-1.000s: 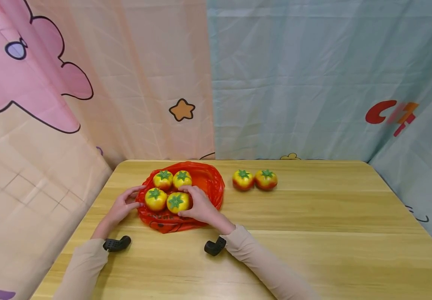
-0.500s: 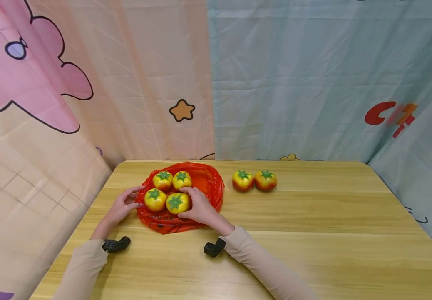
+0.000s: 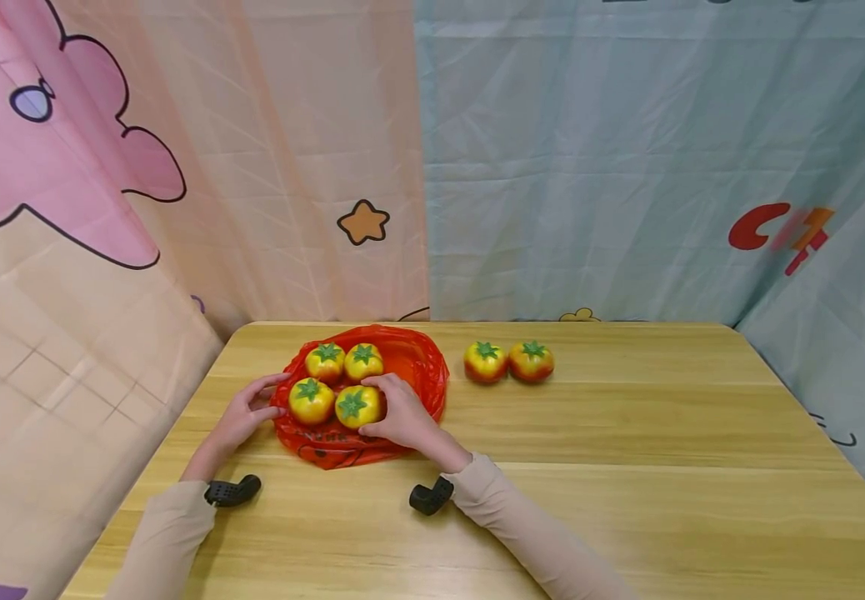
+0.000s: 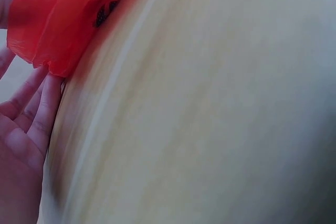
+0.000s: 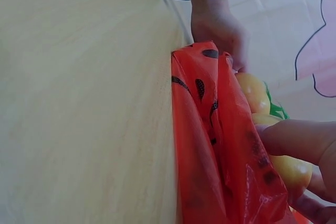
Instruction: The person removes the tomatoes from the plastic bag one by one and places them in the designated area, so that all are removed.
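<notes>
A red plastic bag lies spread on the table with several yellow-red tomatoes in it, each topped by a green star-shaped calyx. My right hand grips the front right tomato, thumb on its near side and fingers on its far side. Next to that one sits the front left tomato; two more tomatoes are behind them. My left hand touches the bag's left edge with its fingers and thumb spread apart. In the left wrist view, its fingertips meet the red film.
Two more tomatoes stand side by side on the wooden table, to the right of the bag. A printed curtain hangs behind the table and along its sides.
The right hand and the tomato it grips have shifted very slightly to the right, and a small gap shows beside the front left tomato. The left hand stays at the bag's edge.
</notes>
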A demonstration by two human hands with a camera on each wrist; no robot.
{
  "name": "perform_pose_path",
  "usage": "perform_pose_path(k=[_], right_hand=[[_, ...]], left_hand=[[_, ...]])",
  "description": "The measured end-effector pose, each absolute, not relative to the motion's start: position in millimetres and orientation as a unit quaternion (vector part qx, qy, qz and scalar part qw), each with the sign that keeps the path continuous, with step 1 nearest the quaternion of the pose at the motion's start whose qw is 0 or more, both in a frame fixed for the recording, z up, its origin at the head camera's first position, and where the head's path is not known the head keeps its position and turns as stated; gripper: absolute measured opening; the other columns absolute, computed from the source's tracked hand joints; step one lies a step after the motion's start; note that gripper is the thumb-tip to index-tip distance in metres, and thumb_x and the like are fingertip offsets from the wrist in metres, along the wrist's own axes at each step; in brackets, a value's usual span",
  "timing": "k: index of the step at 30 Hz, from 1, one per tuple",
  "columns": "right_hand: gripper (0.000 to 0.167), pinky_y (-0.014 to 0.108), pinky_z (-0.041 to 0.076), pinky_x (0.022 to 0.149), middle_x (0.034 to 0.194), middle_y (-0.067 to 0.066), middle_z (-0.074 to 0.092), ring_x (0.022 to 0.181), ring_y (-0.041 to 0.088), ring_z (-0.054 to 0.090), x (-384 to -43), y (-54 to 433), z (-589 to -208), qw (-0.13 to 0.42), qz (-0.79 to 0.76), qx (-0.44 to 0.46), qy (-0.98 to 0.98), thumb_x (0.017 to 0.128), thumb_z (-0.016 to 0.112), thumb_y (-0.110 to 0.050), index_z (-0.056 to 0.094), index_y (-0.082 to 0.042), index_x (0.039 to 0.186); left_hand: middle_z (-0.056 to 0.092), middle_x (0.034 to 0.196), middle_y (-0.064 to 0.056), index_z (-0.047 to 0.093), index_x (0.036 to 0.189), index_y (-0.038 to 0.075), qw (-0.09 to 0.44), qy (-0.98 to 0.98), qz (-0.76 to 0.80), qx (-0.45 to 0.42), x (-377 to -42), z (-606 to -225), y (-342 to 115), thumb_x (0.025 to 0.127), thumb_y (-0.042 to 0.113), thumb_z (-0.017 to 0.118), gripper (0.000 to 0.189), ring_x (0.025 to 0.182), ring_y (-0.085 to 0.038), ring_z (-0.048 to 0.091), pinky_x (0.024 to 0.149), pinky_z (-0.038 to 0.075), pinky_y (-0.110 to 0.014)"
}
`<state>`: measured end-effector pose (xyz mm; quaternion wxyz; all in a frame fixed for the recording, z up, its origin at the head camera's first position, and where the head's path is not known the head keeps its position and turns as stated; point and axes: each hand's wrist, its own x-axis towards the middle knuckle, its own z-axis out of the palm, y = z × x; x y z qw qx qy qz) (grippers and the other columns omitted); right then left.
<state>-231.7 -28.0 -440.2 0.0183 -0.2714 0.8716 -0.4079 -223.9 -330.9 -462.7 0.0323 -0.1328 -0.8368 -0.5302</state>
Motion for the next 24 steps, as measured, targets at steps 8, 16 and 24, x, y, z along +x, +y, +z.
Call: perform_pose_path(k=[8,16,24], right_hand=[[0.065,0.040,0.043,0.103,0.127,0.008,0.053,0.119,0.025,0.049,-230,-24,-437,0.014,-0.415,-0.266,0.870,0.073,0.083,-0.022,0.055,-0.012,0.131],[0.065,0.039,0.044,0.102,0.127,0.007,0.054,0.118,0.025,0.049,-230,-16,-428,0.001,-0.419,-0.271,0.867,0.073,0.083,-0.020,0.056,-0.012,0.131],[0.064,0.042,0.044,0.102,0.125,0.009,0.054,0.117,0.026,0.050,-233,-5,-424,-0.021,-0.432,-0.283,0.856,0.072,0.083,-0.017,0.056,-0.010,0.130]], left_hand=[[0.048,0.127,0.011,0.042,0.137,-0.008,0.028,-0.841,-0.525,-0.128,-225,-465,-332,0.091,0.000,0.056,0.049,0.097,0.008,0.053,0.081,0.048,-0.011],[0.049,0.123,0.016,0.041,0.136,-0.010,0.031,-0.832,-0.538,-0.131,-223,-463,-331,0.090,-0.002,0.056,0.049,0.096,0.006,0.054,0.079,0.049,-0.013],[0.049,0.131,-0.006,0.041,0.137,-0.010,0.033,-0.833,-0.536,-0.133,-222,-460,-329,0.090,-0.002,0.056,0.049,0.097,0.007,0.053,0.078,0.049,-0.013]])
